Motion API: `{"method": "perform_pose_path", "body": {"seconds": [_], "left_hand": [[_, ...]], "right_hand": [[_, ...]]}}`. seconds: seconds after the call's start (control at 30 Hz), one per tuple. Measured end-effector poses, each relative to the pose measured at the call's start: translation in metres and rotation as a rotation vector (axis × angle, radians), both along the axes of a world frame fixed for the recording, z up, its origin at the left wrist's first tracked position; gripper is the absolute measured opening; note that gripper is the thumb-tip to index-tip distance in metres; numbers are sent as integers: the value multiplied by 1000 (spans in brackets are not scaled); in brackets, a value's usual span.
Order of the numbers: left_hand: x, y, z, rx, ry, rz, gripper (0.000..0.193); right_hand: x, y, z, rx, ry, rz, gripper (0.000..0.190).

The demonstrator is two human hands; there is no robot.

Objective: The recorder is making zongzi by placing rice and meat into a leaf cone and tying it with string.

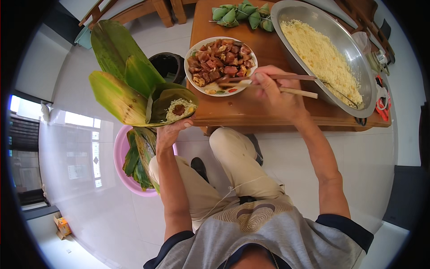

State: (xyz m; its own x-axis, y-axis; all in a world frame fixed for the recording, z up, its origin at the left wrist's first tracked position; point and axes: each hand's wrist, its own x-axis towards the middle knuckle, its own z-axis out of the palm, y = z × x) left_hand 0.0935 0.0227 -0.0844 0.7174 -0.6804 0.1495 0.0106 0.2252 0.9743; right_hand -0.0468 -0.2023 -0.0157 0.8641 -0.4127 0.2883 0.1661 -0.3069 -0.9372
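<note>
My left hand [173, 131] holds broad green leaves [116, 97] folded into a cone. Inside the cone lie pale yellow rice grains [171, 116] with a dark piece of meat [178, 109] on them. A pair of wooden chopsticks [295, 77] is gripped in my right hand [278, 90], slightly blurred, their tips over the lower edge of a plate. That white plate [247, 88] bears diced marinated meat [220, 60]. To its right, a big metal basin [368, 84] holds yellowish rice [319, 53] with a thin metal handle resting in it.
Tied leaf-wrapped dumplings [242, 14] sit at the back of the wooden table [262, 116]. A dark round pot [168, 64] stands left of the table. On the floor, a pink basin [122, 168] contains more leaves. Red-handled scissors [383, 101] lie at the table's right end.
</note>
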Motion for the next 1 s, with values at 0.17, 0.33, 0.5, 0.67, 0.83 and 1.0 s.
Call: {"method": "perform_pose_path", "body": {"seconds": [0.17, 0.33, 0.5, 0.67, 0.83, 1.0], "left_hand": [[1, -2, 4, 50, -10, 10, 49], [3, -7, 2, 36, -30, -21, 51], [0, -8, 3, -7, -4, 18, 52], [-1, -7, 6, -37, -15, 32, 51], [1, -7, 3, -18, -22, 8, 50], [0, -7, 1, 28, 12, 30, 46]], "right_hand": [[-11, -15, 4, 16, -76, -64, 24], [-13, -8, 8, 214, -9, 48, 28], [-11, -13, -7, 303, -18, 56, 30], [-13, -21, -10, 354, -17, -76, 31], [-14, -23, -13, 392, -68, -128, 31], [-14, -13, -13, 383, -80, -83, 29]]}}
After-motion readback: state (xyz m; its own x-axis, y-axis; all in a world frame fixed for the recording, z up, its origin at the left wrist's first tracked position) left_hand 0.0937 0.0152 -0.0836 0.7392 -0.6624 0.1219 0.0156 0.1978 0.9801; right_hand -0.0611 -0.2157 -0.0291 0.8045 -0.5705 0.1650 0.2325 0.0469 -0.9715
